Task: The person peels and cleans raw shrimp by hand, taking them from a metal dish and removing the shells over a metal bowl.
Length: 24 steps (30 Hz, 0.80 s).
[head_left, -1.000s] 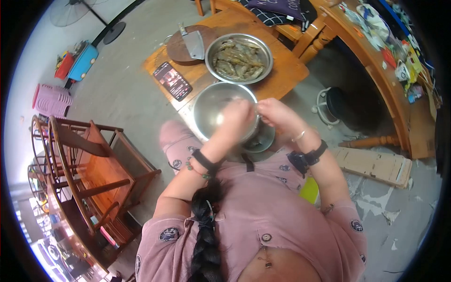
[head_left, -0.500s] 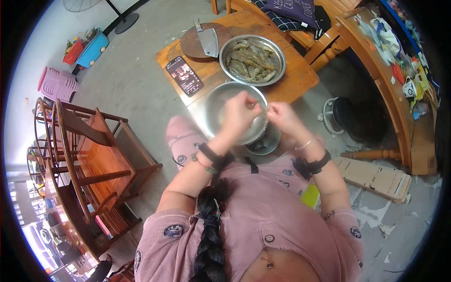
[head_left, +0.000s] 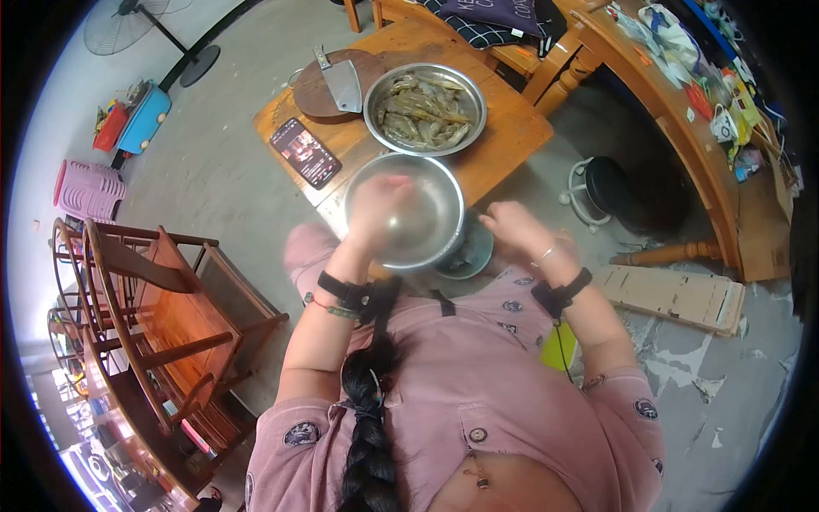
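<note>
My left hand (head_left: 381, 205) is over the left side of a steel bowl (head_left: 439, 200). Motion blurs its fingers, so their state and anything in them cannot be made out. To the right of that bowl, my right hand (head_left: 516, 225) is closed with the fingertips pinched together; what they hold, if anything, is too small to see. Raw shrimp (head_left: 424, 111) fill a second steel bowl (head_left: 480, 109) just behind. Below the nearer bowl's right edge, a greenish basin (head_left: 486, 260) is partly visible, with dark contents.
On the wooden table (head_left: 512, 141) a cleaver (head_left: 343, 85) lies on a round chopping board (head_left: 311, 92), beside a phone (head_left: 305, 154) with a lit screen. A wooden chair (head_left: 171, 282) stands at left, a black-seated stool (head_left: 607, 188) at right.
My hands were close together over the nearer bowl's right side. Now they are apart: the left has moved left over the bowl, the right slightly down. The whole view has shifted a little.
</note>
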Each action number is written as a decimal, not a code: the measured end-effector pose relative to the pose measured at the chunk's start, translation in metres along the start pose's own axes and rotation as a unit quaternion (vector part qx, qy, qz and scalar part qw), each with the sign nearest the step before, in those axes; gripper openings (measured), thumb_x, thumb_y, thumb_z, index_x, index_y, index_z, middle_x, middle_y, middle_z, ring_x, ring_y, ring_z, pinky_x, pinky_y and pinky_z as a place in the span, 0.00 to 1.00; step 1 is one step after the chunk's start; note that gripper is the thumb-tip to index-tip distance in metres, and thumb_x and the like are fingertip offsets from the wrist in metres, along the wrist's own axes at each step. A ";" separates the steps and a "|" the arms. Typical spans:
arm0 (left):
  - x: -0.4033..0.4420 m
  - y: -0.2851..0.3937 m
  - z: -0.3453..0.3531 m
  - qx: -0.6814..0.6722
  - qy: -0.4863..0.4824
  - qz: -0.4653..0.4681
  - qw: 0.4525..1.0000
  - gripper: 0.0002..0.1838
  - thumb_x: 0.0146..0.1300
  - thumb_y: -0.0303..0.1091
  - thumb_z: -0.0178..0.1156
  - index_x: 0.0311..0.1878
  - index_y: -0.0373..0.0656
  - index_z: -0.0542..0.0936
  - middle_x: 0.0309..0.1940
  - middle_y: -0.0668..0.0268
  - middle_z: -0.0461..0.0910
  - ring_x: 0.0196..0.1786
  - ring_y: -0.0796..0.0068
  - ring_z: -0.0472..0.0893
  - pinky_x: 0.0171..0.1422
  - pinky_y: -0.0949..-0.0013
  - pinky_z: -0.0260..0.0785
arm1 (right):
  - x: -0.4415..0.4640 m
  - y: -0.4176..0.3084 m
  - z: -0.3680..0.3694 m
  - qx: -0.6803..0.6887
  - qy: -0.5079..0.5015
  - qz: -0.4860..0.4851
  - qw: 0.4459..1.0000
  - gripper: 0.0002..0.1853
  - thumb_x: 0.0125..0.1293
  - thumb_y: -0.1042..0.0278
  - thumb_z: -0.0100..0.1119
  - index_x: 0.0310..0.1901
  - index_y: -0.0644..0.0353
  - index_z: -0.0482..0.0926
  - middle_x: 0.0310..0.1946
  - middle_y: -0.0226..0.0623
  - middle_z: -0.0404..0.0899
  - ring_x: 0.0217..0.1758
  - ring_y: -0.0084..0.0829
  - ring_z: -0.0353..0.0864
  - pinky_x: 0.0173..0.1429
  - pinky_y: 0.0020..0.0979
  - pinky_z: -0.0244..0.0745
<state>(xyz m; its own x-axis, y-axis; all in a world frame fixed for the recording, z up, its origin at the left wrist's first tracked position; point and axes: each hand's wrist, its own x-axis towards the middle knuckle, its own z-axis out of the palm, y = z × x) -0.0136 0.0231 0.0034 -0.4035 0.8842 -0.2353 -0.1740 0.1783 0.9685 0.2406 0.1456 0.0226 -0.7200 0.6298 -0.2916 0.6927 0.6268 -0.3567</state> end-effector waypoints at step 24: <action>-0.016 -0.003 0.005 0.179 -0.118 0.117 0.970 0.06 0.68 0.26 0.57 0.41 0.31 0.79 0.30 0.64 0.82 0.30 0.77 0.81 0.38 0.75 0.77 | 0.027 -0.085 -0.017 0.103 0.215 -0.348 0.907 0.11 0.61 0.69 0.59 0.43 0.65 0.75 0.32 0.48 0.77 0.36 0.50 0.80 0.40 0.43 0.77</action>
<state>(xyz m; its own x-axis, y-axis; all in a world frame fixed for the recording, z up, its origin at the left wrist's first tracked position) -0.0019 0.0106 0.0048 -0.1695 0.9853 -0.0204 0.2377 0.0610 0.9694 0.1628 0.1172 0.0598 -0.8658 0.2632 0.4255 0.0225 0.8701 -0.4923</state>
